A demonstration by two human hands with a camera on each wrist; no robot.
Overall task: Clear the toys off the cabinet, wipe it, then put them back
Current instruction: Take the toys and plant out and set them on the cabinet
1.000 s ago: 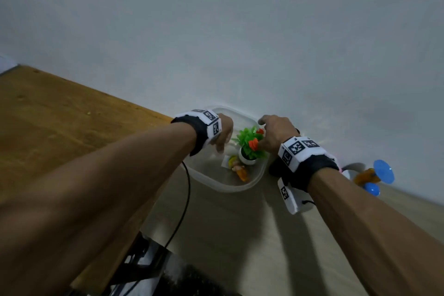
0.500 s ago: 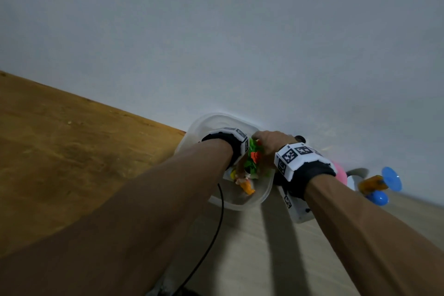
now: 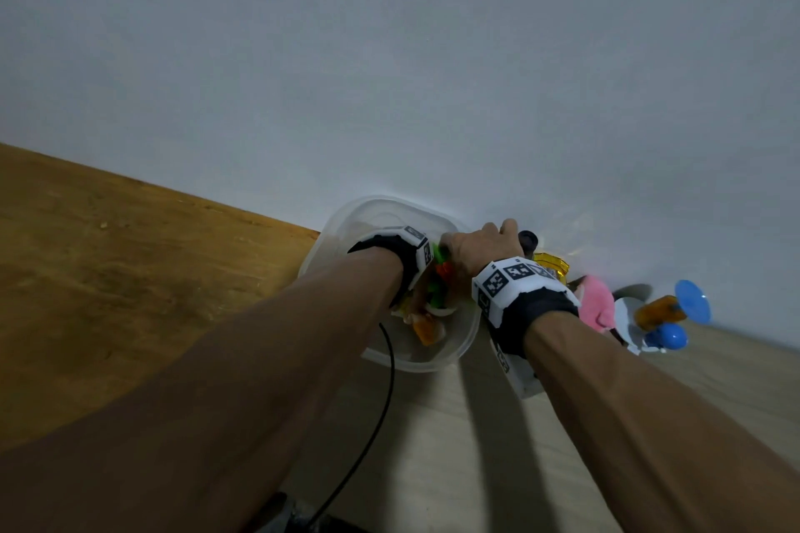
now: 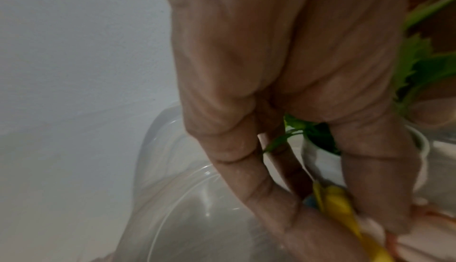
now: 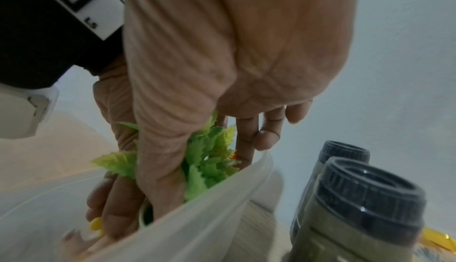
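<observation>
A clear plastic container (image 3: 389,203) stands on the pale cabinet top (image 3: 433,446) against the wall. Inside it are a toy plant (image 3: 439,294) with green leaves in a white pot (image 4: 318,159) and a small yellow-haired figure (image 3: 426,327). My left hand (image 4: 328,213) reaches down into the container and pinches the figure's yellow head (image 4: 335,204). My right hand (image 3: 480,247) comes over the right rim, and its fingers (image 5: 244,139) go down among the plant's leaves (image 5: 209,161) and hold them. The pot is mostly hidden by both hands.
Dark toy binoculars (image 5: 357,198) stand just right of the container, with a yellow piece (image 3: 550,266) behind them. Further right lie a pink toy (image 3: 599,303) and a blue and orange toy (image 3: 675,312). A brown wooden surface (image 3: 130,294) lies left. A black cable (image 3: 381,402) hangs from my left wrist.
My left hand went from the container's left rim down into it and took hold of the figure. The right hand stayed at the plant. The view tilted upward.
</observation>
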